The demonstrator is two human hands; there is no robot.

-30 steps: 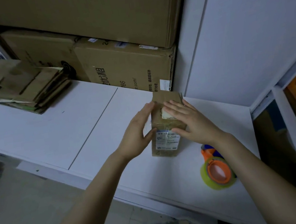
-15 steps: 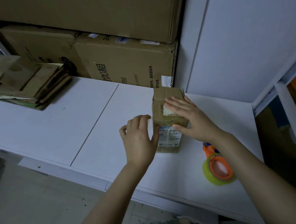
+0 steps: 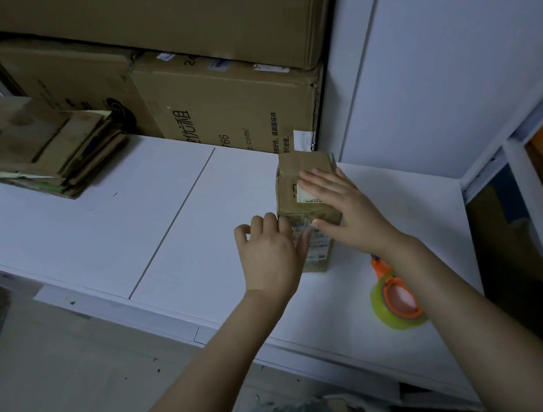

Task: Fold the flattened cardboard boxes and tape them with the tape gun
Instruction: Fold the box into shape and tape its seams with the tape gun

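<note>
The right grip (image 3: 343, 210) lies flat on top of the small cardboard box (image 3: 306, 166), fingers straight, pressing the flaps down and clasping nothing. The left grip (image 3: 269, 251) is curled round the box's near left corner, with the thumb seemingly across the printed label (image 3: 319, 251) on the near face. The box stands upright on the white bench (image 3: 93, 229), towards its far right.

The box looks light and thin-walled, creased at its edges, so it would likely buckle under a hard squeeze. Holding it by the corners and pressing along the flap seam seems best.

The orange tape gun (image 3: 396, 296) lies near right of the box, partly under the right forearm. A stack of flattened boxes (image 3: 38, 146) sits far left, with large cartons (image 3: 233, 107) behind.
</note>
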